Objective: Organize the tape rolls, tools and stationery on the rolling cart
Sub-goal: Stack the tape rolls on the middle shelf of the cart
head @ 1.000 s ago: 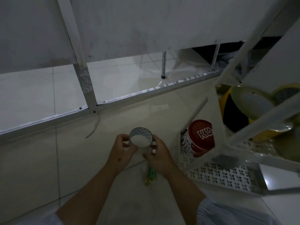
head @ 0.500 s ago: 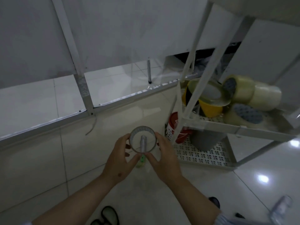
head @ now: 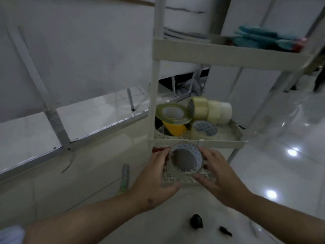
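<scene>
- Glossy pale floor tiles (head: 263, 173) reflected ceiling lights around a white rolling cart (head: 219, 55).
- Both hands, left hand (head: 154, 180) and right hand (head: 218, 175), gripped a tape roll (head: 186, 158) in front of the middle shelf (head: 223, 144).
- That shelf held clear tape rolls (head: 211, 111) and a yellow-black roll (head: 173, 128).
- A green-tipped tool (head: 124, 178) lay on the floor just left.

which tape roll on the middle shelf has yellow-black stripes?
The yellow-and-black striped tape roll at the shelf's left, under the wide greenish roll; the others are clear.
</scene>
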A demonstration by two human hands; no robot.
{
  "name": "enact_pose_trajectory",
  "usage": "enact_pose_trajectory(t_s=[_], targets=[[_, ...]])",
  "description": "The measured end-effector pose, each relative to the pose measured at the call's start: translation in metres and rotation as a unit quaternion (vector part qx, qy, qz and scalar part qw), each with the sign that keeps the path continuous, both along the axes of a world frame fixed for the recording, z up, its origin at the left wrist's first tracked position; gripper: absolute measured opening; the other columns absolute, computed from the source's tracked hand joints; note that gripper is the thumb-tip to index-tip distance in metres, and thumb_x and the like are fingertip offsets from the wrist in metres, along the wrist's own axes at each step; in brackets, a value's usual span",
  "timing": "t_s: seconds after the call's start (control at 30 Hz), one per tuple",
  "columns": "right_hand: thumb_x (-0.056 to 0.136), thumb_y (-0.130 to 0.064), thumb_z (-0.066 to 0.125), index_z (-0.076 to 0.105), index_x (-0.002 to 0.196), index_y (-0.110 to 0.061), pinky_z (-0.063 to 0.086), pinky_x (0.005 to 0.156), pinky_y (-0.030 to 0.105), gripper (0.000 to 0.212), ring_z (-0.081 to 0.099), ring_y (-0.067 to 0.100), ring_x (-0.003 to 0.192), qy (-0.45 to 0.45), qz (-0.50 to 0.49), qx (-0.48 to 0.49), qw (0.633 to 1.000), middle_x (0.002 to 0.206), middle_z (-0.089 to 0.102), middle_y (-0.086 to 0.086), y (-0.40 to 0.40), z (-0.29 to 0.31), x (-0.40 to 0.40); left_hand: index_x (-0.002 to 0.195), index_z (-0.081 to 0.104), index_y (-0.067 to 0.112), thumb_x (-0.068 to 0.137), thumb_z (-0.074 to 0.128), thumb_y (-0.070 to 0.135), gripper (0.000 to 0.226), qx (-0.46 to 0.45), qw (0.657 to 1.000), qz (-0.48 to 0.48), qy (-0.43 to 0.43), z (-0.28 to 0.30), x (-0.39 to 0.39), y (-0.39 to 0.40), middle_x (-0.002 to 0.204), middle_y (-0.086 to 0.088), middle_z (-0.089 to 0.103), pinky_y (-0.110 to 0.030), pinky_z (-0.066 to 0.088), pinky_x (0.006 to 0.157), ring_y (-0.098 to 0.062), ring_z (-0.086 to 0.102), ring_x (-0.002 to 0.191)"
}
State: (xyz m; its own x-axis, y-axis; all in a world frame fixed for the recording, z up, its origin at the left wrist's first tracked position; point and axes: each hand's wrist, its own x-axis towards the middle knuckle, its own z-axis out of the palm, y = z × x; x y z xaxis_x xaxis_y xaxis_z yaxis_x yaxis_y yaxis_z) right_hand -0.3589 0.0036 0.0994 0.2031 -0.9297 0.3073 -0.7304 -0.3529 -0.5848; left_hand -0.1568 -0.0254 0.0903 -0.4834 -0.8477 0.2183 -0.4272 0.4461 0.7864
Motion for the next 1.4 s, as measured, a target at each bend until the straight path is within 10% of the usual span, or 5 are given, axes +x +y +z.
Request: enact_pose_trajectory(t_s=[0.27,0.57,0.77,1.03,1.4], targets=[[0.079,-0.05,0.052,0.038,0.132,-0.003,0.024,0.102,0.003,0.072,0.036,0.006,0.12,0.09,-0.074,-0.16,0.98,0.129,0.046,0.012,-0.015,0.038,-0.079,0.14,0.024,0.034,0.086,0.057,0.017,0.066,0.088,0.985,-0.085,0.122,0.045,-0.097,-0.025,0.137,0.015,0.041,-0.022,0.037,0.104,0.0,0.038,0.126],[0.079,-0.024,0.049,0.046,0.12,-0.002,0.051,0.086,0.053,0.046,0.047,0.046,0.115,0.244,-0.18,-0.226,0.926,0.128,0.038,0.028,-0.053,0.02,-0.096,0.132,0.043,0.019,0.082,0.061,0.006,0.055,0.013,0.99,-0.025,0.135,0.045,-0.16,-0.064,0.121,0.003,0.057,-0.013,0.046,0.088,-0.01,0.054,0.111],[0.07,-0.03,0.068,0.065,0.092,-0.019,0.048,0.072,0.038,0.025,0.06,0.033,0.101,0.403,-0.271,-0.177,0.856,0.119,0.062,0.016,-0.064,0.018,-0.096,0.138,0.036,0.029,0.088,0.059,0.015,0.056,0.041,0.992,-0.029,0.12,0.033,-0.155,-0.088,0.135,0.005,0.052,-0.034,0.045,0.101,-0.01,0.049,0.122],[0.075,-0.01,0.035,0.067,0.082,-0.015,0.048,0.086,0.043,0.033,0.067,0.022,0.067,0.402,-0.216,-0.233,0.858,0.07,0.071,0.003,-0.06,0.022,-0.098,0.146,0.013,0.029,0.081,0.057,0.03,0.079,-0.019,0.998,-0.051,-0.02,0.012,-0.163,-0.097,0.146,0.001,0.038,-0.044,0.039,0.106,-0.016,0.036,0.134],[0.053,-0.003,0.073,0.063,0.089,0.0,0.056,0.062,0.036,0.038,0.066,0.032,0.061,0.414,-0.255,-0.055,0.872,0.068,0.069,0.015,-0.065,0.032,-0.086,0.124,0.051,0.019,0.094,0.044,0.012,0.032,-0.167,0.967,-0.012,-0.194,0.007,-0.155,-0.1,0.123,-0.009,0.06,-0.036,0.045,0.089,-0.027,0.054,0.111]])
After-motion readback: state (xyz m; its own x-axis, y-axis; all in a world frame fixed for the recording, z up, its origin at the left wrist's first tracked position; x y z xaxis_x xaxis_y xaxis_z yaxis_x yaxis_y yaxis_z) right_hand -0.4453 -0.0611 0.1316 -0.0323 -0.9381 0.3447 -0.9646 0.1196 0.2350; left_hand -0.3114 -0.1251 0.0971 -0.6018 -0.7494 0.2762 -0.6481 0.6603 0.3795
